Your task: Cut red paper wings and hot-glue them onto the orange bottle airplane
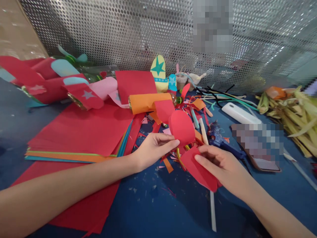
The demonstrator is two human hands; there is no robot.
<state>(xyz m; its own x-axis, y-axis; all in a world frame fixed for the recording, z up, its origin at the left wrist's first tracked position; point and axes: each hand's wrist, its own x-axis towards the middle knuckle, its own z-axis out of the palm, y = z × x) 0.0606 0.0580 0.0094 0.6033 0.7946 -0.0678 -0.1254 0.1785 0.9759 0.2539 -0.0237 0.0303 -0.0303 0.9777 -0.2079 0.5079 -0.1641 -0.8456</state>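
Observation:
My left hand (155, 150) pinches a rounded piece of red paper (182, 127) between thumb and fingers. In my right hand (224, 168) is a second red paper cutout (195, 167), gripped at its upper edge and tilted down to the right. Just behind them, a bottle wrapped in orange paper (146, 102) lies on its side, with another red paper piece (164, 110) in front of it. A curved yellow item (180, 157) shows between the two cutouts, mostly hidden. Paper scraps (168, 165) are scattered underneath.
To the left lies a stack of coloured paper (81, 129), with paper-wrapped bottles (49, 79) behind it. A blue glue gun (218, 137), a phone (257, 155) and dried husks (297, 115) are on the right. A perforated metal panel (111, 29) stands at the back.

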